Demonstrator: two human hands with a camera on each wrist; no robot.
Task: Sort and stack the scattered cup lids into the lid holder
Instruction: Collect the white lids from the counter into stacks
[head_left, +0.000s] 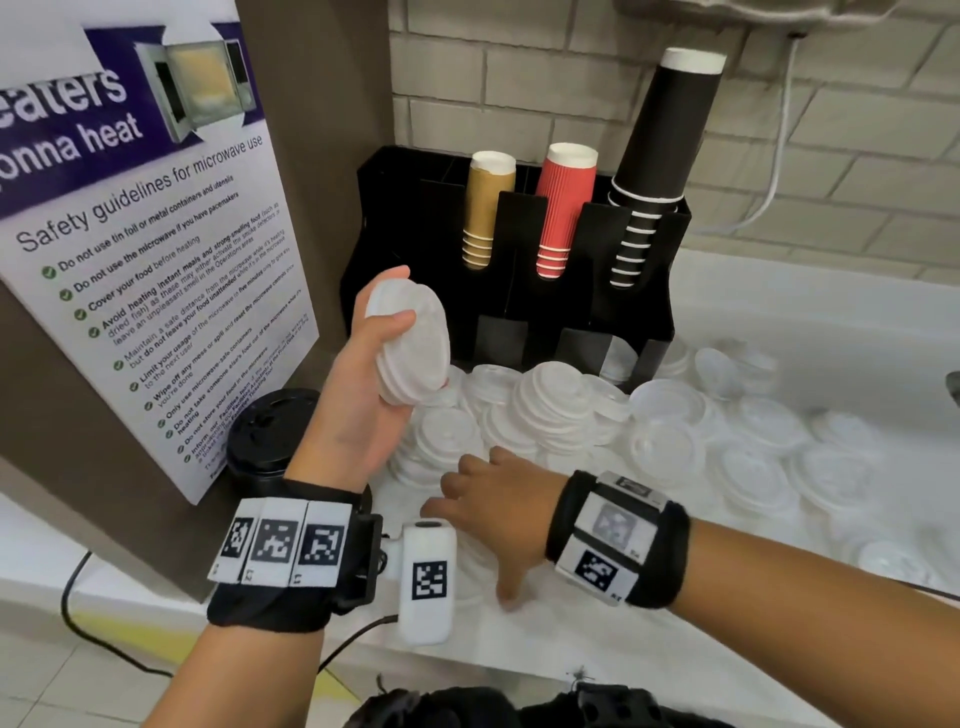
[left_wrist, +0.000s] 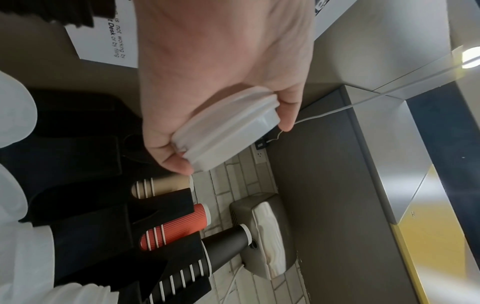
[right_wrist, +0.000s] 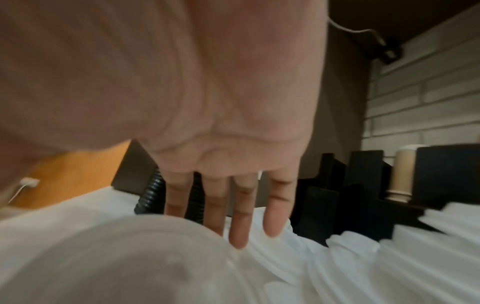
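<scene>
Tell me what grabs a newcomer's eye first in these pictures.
First, the sea of scattered white lids covering the counter in front of the black holder. Next, the left hand gripping a small stack of lids, raised above the pile, while the right hand reaches down with straight fingers toward the lids. Behind, gold, red and black cup stacks stand in the holder.

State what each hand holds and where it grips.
Left hand grips a stack of white lids by its rim, thumb opposite fingers. Right hand holds nothing, fingers straight over the scattered lids.
</scene>
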